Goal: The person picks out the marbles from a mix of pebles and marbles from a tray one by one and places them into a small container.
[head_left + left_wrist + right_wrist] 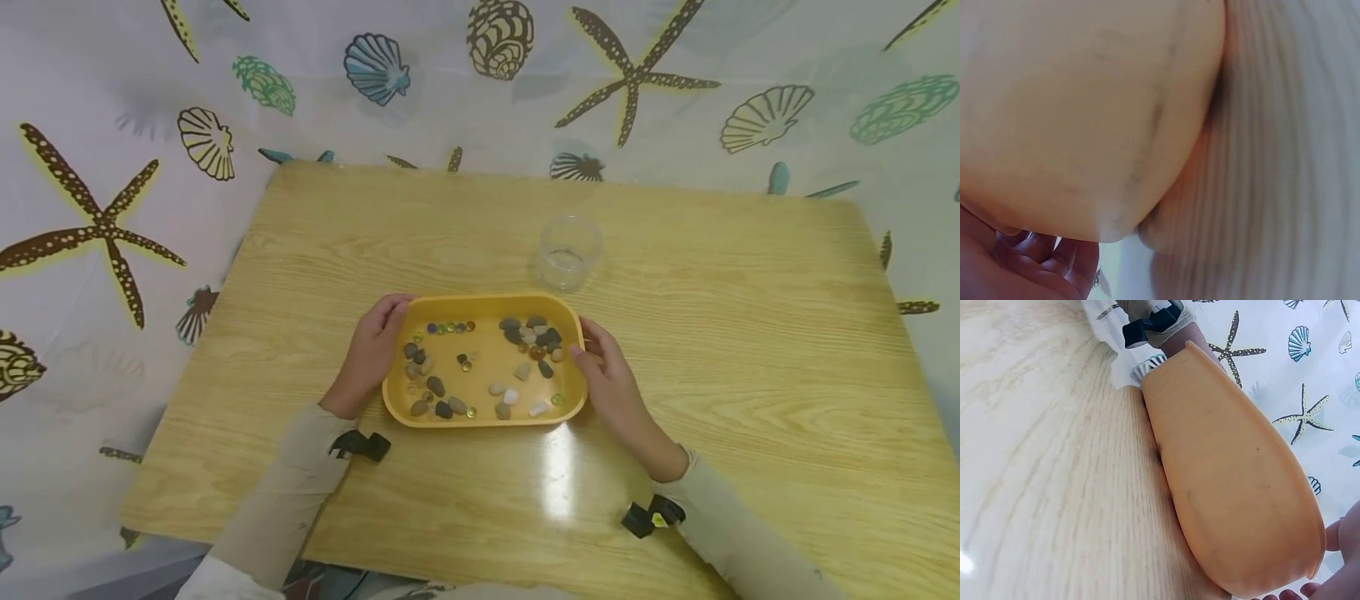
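A shallow yellow tray (480, 422) sits low over the table in front of me. My left hand (367, 354) grips its left end, fingers round the outside. At the opposite end my right hand (617, 392) holds the rim, with the thumb on top. Inside the tray, grey and pale pebbles (436, 386) lie in loose groups on the left and right. A short row of coloured glass beads (451, 327) runs along the back left, and a few more are scattered about. The right wrist view shows the tray's outer side wall (1229, 469) and fingertips at its lower corner.
A clear round container (571, 254) stands on the wooden table (712, 333) just behind the tray's right half. A cloth printed with shells and starfish (450, 108) hangs behind the table and at its sides.
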`<action>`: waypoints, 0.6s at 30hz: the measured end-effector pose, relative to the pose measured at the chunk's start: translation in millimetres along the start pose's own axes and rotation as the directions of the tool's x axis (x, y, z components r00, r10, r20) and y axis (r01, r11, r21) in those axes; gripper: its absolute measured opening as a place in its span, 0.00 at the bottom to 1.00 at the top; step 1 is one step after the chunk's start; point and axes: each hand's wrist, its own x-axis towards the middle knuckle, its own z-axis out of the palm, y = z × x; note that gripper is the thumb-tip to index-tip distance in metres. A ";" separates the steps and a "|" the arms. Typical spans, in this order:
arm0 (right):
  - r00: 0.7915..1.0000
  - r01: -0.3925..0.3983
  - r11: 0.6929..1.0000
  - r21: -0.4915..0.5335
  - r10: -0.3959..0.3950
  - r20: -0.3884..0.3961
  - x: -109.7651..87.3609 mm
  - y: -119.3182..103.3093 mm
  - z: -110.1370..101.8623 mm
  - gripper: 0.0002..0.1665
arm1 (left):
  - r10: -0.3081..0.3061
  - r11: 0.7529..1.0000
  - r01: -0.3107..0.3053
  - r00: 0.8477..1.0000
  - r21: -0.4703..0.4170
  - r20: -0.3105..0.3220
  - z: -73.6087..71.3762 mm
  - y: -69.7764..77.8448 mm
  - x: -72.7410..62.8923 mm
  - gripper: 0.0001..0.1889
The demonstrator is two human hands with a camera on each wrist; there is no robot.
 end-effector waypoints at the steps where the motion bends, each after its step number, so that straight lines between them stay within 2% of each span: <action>1: 1.000 -0.004 1.000 -0.001 0.004 -0.007 1.1 -0.3 -1.4 0.32 | 0.001 1.000 -0.001 1.000 -0.005 0.009 2.2 2.8 0.0 0.21; 6: 0.998 -0.023 1.000 -0.021 0.022 -0.056 5.7 -2.1 -6.5 0.31 | 0.004 1.000 -0.003 0.999 -0.030 0.045 11.6 30.0 -5.3 0.18; 9: 0.996 -0.015 1.000 -0.024 0.013 -0.086 7.9 -1.3 -9.3 0.30 | 0.013 0.999 -0.011 0.998 -0.043 0.061 17.0 37.9 -6.3 0.17; 16: 0.995 0.010 1.000 0.011 -0.009 -0.103 6.0 -8.1 -16.1 0.25 | 0.054 0.998 -0.052 0.996 -0.025 0.077 31.1 11.0 4.6 0.19; 18: 0.994 0.023 1.000 0.017 -0.021 -0.107 4.2 -13.9 -17.3 0.24 | 0.051 0.998 -0.049 0.995 -0.031 0.081 33.7 9.0 6.3 0.20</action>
